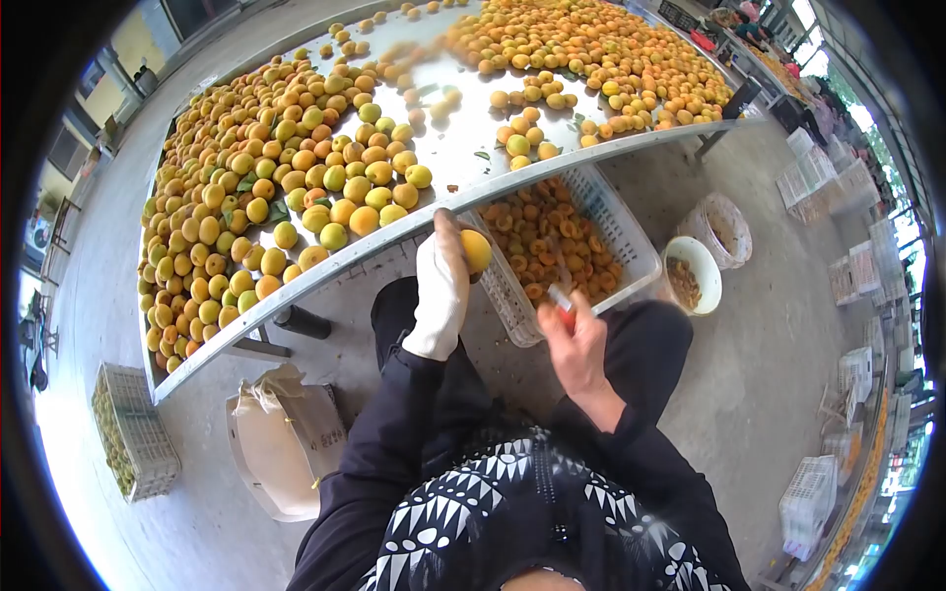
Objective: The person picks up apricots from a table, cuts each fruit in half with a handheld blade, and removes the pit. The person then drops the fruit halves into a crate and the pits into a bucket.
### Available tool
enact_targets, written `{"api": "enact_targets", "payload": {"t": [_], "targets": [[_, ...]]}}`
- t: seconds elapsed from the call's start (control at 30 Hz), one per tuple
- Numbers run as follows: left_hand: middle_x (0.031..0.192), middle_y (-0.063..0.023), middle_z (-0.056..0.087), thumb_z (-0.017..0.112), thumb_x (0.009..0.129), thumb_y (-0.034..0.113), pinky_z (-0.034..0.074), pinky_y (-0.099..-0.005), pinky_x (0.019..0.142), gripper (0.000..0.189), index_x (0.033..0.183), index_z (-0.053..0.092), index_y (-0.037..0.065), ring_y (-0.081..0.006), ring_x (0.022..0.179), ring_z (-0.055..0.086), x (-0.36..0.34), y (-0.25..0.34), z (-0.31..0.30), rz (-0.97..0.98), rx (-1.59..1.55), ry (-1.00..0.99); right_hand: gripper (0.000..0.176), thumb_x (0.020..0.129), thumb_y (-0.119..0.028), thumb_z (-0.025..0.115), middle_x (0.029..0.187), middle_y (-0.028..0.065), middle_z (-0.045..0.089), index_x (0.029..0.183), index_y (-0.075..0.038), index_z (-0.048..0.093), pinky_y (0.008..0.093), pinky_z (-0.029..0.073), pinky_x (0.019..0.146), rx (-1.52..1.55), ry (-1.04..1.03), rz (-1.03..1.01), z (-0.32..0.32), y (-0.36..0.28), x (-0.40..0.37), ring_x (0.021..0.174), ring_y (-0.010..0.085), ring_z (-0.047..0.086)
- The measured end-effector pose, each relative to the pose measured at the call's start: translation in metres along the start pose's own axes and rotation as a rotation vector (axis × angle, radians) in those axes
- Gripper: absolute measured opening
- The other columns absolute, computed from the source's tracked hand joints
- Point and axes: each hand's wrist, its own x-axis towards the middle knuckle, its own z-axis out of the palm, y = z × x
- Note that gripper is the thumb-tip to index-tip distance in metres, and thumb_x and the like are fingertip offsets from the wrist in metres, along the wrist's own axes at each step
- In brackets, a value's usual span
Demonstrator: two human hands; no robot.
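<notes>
My left hand (442,286), in a white glove with the fingertips showing, holds a yellow-orange apricot (476,252) just below the metal table's front edge. My right hand (577,353) is bare and closed around a small knife (566,313) with a red and white handle; its blade is blurred. The knife is over the near part of a white plastic crate (641,258) that holds many halved apricots (552,231). Whole apricots (325,158) lie spread over the table (471,133) beyond my hands, some with green leaves among them.
Right of the crate stand a white bowl (711,281) with scraps and a bucket (737,236). On the floor at left are a crate of fruit (148,448) and a cardboard box (271,453). Stacked crates (808,497) stand at far right, with people farther back.
</notes>
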Motion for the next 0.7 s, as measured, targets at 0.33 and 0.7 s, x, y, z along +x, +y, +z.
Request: {"api": "enact_targets", "payload": {"t": [0.33,0.7], "targets": [[0.067,-0.014,0.061,0.041,0.102,0.038,0.045,-0.0449,0.054,0.034,0.087,0.056,0.012,-0.0376,0.061,0.061,-0.039,0.012,0.015,0.628,0.781,-0.152,0.045,0.097,-0.045,0.057,0.069,0.0022,0.054,0.082,-0.003,0.06,0.028,0.036,0.051,0.724,0.096,0.423,0.058,-0.025,0.052,0.059,0.0106,0.048],[0.076,-0.0089,0.063,0.041,0.104,0.034,0.046,-0.031,0.065,0.04,0.094,0.062,0.002,-0.014,0.069,0.054,-0.044,-0.015,0.031,0.129,0.116,0.006,0.036,0.091,-0.021,0.068,0.054,0.0005,0.045,0.067,-0.003,0.047,0.0283,0.034,0.046,0.163,0.262,-0.037,0.054,-0.016,0.044,0.051,0.0071,0.038]]}}
